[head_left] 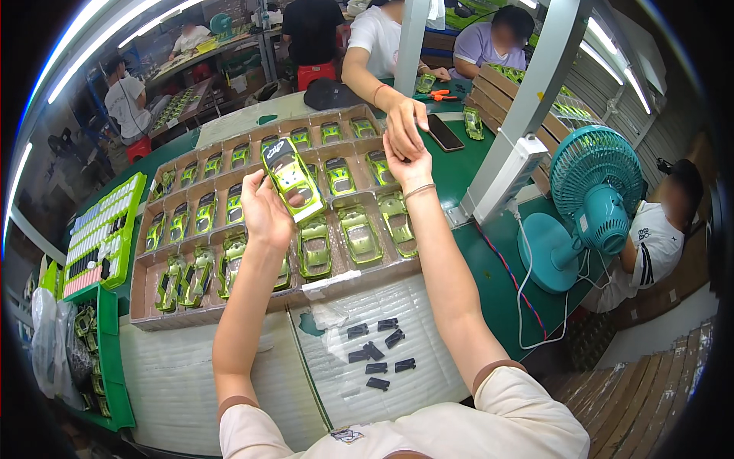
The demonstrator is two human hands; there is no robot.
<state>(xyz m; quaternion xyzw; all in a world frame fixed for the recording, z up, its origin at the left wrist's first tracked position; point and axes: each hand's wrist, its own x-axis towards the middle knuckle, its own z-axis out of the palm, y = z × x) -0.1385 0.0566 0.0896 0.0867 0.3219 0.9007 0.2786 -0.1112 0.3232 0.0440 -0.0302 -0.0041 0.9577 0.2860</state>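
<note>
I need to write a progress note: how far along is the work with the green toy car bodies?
Done: rows of green car bodies fill the cardboard tray. In hand: the left hand holds one car body; the right hand meets a co-worker's hand. Left: black parts lie loose on the white foam sheet.

Workshop room: long green-topped bench through mid frame, white foam sheet on its lower part, grey slanted posts rising at upper right. Teal desk fan at right beside a white power strip; fluorescent tube lights arc along the upper left, more at upper right. More benches with seated people and a red stool at the top, stacked brown cardboard at lower right.
</note>
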